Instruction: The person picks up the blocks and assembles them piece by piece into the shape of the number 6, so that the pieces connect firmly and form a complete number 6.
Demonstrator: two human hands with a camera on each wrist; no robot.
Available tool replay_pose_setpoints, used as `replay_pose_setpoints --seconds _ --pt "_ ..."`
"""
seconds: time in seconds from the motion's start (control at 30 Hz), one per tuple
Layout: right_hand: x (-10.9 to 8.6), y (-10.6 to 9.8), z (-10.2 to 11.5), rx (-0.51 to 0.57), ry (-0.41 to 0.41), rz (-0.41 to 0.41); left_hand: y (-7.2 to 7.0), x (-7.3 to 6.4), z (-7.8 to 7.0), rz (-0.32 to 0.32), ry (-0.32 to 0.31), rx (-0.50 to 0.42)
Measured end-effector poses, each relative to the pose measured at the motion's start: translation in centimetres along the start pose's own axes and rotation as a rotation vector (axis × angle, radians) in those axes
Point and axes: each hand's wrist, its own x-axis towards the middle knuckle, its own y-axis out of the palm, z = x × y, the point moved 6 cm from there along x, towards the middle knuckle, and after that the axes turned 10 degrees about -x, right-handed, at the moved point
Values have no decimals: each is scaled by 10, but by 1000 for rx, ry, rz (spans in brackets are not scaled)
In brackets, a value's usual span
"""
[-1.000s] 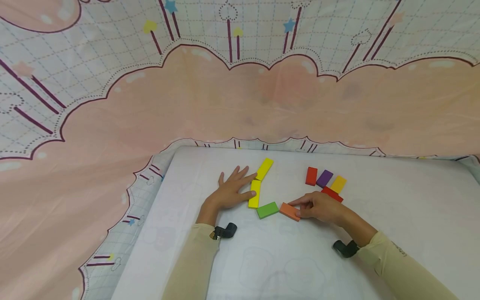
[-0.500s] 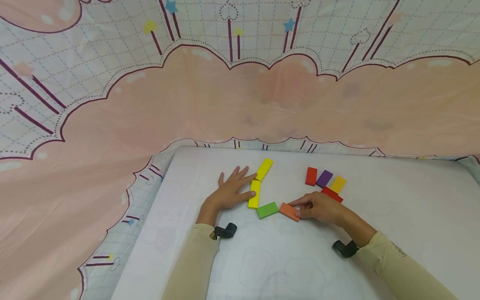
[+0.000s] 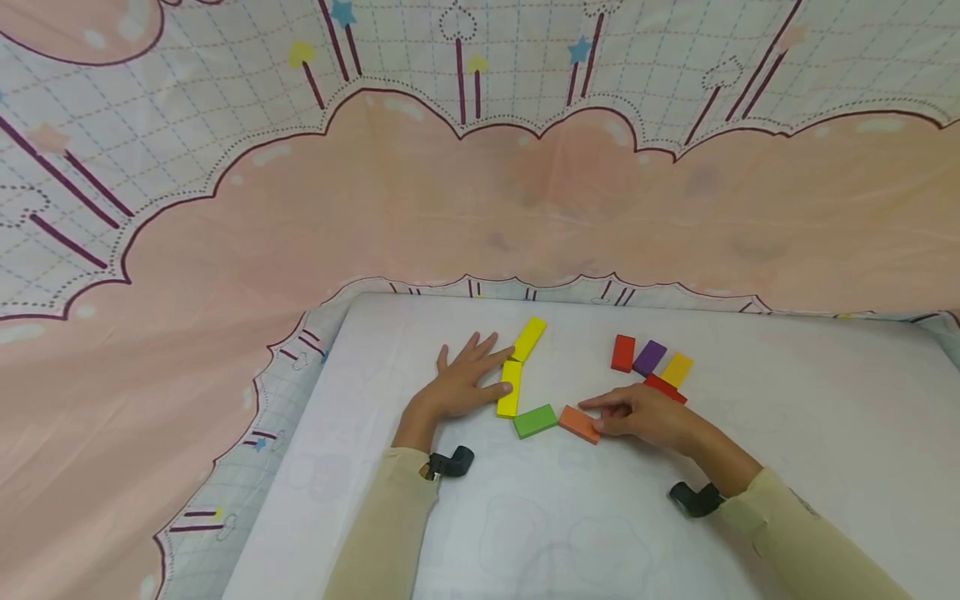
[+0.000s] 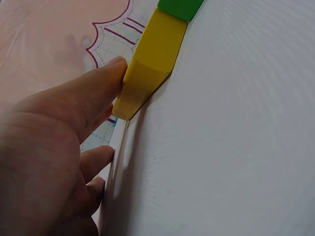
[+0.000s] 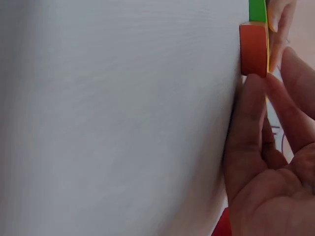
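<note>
Left of the smooth, flat green block (image 3: 536, 421), the left grip (image 3: 467, 387) spreads wide, thumb touching a yellow block (image 3: 508, 407); right of it, the right grip (image 3: 643, 414) — fingers parted — merely touches an orange block (image 3: 577, 423).

This seems an indoor corner arranged for recording, but whether it belongs to a home or to an office, I cannot tell. Behind and to the left of the white table (image 3: 540, 533) spreads a printed cloth (image 3: 480, 200), peach in colour, with scalloped edges, pale grid and small blue stars (image 3: 579, 49). 2 black wrist cameras (image 3: 452, 462) can also be seen
</note>
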Motion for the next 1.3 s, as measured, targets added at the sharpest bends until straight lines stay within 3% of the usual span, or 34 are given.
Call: replay_pose_setpoints --seconds 0.13,0.27,0.47,0.63,0.8,1.3 --pt "-5 -3 -7 52 17 -50 -2 -1 -1 -4 -1 -5" --pt "-15 -14 -12 52 9 -159 -2 0 -1 -5 -3 -2" --pt "-36 -42 -17 -159 -8 -399 -1 1 0 -8 -10 0" --pt "-46 -59 -29 -295 23 -489 0 1 0 -2 -6 -10" --pt "-48 -69 -41 -367 26 -494 0 1 -1 1 -6 -5" --pt "-36 -62 -52 -376 30 -356 0 1 0 0 -16 13"
